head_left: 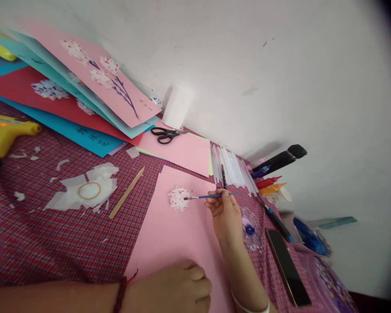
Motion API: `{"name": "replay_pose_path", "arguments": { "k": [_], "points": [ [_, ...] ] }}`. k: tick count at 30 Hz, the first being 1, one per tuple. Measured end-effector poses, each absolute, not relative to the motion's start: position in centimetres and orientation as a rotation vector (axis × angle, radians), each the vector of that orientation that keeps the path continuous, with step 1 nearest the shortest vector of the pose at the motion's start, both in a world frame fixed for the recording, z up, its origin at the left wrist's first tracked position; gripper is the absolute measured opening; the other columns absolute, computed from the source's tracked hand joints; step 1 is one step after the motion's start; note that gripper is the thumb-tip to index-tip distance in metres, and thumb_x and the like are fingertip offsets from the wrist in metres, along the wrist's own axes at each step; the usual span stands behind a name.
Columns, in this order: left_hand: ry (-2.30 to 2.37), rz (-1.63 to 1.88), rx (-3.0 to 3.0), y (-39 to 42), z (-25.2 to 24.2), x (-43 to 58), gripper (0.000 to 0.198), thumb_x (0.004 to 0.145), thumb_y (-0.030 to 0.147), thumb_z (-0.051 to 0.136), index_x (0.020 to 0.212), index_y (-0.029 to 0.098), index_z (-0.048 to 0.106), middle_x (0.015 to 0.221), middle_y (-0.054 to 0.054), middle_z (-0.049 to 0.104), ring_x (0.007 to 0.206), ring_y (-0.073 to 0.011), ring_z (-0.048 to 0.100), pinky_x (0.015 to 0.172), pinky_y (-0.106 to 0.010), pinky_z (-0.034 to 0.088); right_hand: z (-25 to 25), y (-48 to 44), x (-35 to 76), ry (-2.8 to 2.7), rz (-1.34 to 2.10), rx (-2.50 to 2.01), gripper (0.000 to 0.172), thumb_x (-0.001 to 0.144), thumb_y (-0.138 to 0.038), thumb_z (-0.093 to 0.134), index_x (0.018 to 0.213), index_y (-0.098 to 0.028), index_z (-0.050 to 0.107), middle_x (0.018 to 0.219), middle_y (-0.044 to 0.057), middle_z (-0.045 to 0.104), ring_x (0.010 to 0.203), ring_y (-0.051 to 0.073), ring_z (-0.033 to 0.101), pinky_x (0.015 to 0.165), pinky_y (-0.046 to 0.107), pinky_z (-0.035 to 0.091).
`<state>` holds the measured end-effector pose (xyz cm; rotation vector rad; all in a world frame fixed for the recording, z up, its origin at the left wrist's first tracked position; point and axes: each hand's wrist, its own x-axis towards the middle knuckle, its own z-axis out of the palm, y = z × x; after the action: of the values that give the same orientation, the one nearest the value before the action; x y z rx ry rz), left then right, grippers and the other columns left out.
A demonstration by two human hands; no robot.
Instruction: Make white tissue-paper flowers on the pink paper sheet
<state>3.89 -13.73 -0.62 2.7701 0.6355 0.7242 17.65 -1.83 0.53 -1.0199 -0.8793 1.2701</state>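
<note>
Paintbrush (202, 197) meets flower (178, 198) near scissors (172, 133) and wooden stick (127, 192).

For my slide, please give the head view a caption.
Right hand holds a brush to a white flower on pink paper; left hand rests on the same paper.

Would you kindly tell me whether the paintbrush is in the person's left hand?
No, the right hand holds the paintbrush, while the left hand lies over the pink paper.
</note>
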Motion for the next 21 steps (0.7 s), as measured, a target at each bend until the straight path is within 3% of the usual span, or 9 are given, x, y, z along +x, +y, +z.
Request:
{"name": "replay_pose_path", "arguments": {
  "k": [6, 21],
  "points": [
    [0.534, 0.656, 2.779, -13.6, -0.6, 3.8, 0.010, 0.087, 0.024, 0.061, 0.088, 0.013, 0.063, 0.082, 0.000, 0.063, 0.082, -0.0158, 0.054, 0.075, -0.030, 0.041, 0.3, -1.8, 17.9, -0.919, 1.292, -1.026, 0.017, 0.080, -0.033, 0.065, 0.083, -0.017, 0.061, 0.073, 0.002, 0.070, 0.055, 0.010, 0.064, 0.054, 0.022, 0.054],
    [0.535, 0.648, 2.777, -13.6, -0.4, 3.8, 0.008, 0.086, 0.022, 0.062, 0.085, 0.014, 0.062, 0.081, 0.000, 0.063, 0.080, -0.0156, 0.054, 0.073, -0.030, 0.041, 0.9, -2.9, 17.5, -1.080, 1.236, -0.976, 0.013, 0.089, -0.030, 0.055, 0.088, -0.019, 0.061, 0.078, 0.002, 0.070, 0.059, 0.011, 0.065, 0.058, 0.024, 0.054]
  ]
}}
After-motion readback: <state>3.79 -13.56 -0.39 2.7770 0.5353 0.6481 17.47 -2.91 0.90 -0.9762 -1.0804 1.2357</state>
